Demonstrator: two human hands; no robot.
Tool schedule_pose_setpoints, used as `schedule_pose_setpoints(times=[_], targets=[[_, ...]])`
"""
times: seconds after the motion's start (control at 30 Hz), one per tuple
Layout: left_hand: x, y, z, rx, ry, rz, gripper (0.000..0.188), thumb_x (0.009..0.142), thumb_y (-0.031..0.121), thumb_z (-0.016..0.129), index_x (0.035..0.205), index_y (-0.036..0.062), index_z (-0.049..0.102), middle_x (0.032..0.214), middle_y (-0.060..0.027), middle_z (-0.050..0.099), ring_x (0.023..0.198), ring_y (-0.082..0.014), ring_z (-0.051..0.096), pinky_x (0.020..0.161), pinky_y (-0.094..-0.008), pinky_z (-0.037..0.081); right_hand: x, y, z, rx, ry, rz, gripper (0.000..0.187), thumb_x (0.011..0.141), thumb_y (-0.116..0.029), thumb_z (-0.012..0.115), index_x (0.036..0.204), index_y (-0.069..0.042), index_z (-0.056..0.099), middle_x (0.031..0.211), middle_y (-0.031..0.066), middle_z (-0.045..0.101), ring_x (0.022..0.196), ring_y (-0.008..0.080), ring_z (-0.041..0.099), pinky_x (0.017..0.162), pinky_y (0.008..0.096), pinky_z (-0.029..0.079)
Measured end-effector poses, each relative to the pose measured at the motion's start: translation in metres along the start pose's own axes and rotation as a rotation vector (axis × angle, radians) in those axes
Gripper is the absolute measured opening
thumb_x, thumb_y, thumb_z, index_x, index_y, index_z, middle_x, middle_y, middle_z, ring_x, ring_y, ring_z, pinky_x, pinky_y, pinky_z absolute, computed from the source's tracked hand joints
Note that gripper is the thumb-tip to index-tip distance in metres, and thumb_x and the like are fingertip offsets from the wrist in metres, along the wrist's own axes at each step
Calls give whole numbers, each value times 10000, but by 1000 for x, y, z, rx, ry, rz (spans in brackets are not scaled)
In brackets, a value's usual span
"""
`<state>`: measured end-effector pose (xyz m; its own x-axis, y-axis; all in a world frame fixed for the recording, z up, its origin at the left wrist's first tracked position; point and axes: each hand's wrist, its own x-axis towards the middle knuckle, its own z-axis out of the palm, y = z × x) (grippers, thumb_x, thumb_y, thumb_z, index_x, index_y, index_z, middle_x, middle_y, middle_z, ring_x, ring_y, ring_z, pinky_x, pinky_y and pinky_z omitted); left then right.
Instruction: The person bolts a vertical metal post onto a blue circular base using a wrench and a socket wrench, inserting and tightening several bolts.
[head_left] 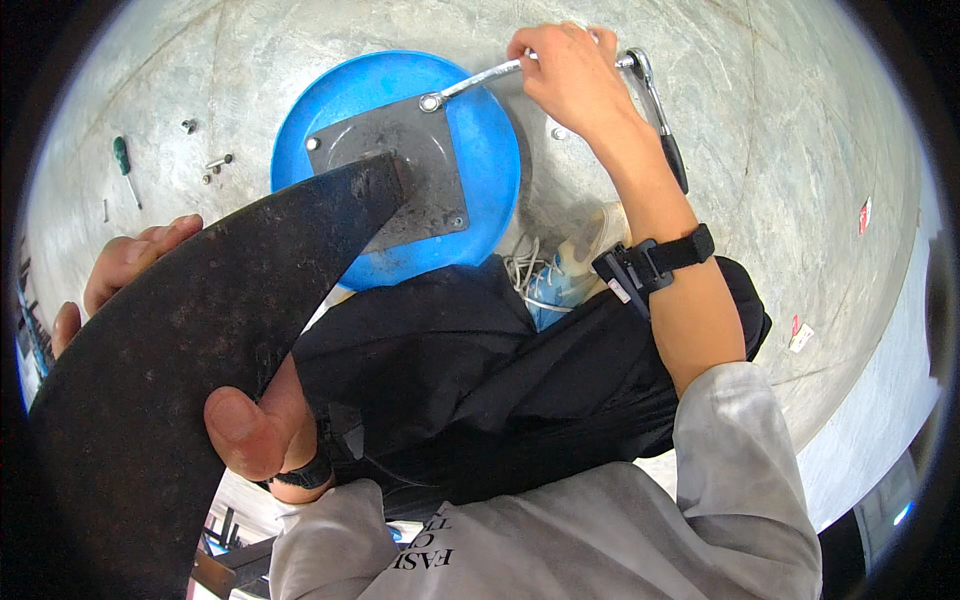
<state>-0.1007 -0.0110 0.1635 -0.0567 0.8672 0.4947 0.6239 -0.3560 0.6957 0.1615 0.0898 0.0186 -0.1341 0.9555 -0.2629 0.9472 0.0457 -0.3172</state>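
A blue round base (290,115) lies on the floor, carrying a dark square metal plate (435,185). From the plate a broad, dark curved post (230,280) rises toward me. My left hand (250,430) is closed around this post, thumb on the near side and fingers over the far edge. My right hand (570,75) grips a silver wrench (490,76), whose ring end sits over the plate's far right corner. A bolt (313,144) shows at the far left corner, and a small fastener (459,221) at the near right one.
Beside my right hand is a ratchet handle (655,95) with a black grip. On the floor at left are a green-handled screwdriver (124,165) and several small metal parts (215,165). My shoe (575,265) is close to the base. Paper scraps (800,336) lie at right.
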Motion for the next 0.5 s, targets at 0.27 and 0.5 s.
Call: schedule_pose_setpoints(times=[0.27,0.5], targets=[[-3,-1,6,53,20,17,747,673,388,305,1244,-94,303,1113,-309,473,1015,-413,524,932,-511,404,3,-9,-18,410,241,-238,197,815,-167,539,936,-66,657,829,110,646,746,235,616,723,362,460],[-3,-9,4,-7,51,3,740,679,398,293,1208,-116,348,1102,-313,480,1022,-407,527,926,-503,410,5,2,-10,239,-319,16,226,773,-162,551,920,-29,661,759,123,644,697,208,613,632,327,482]])
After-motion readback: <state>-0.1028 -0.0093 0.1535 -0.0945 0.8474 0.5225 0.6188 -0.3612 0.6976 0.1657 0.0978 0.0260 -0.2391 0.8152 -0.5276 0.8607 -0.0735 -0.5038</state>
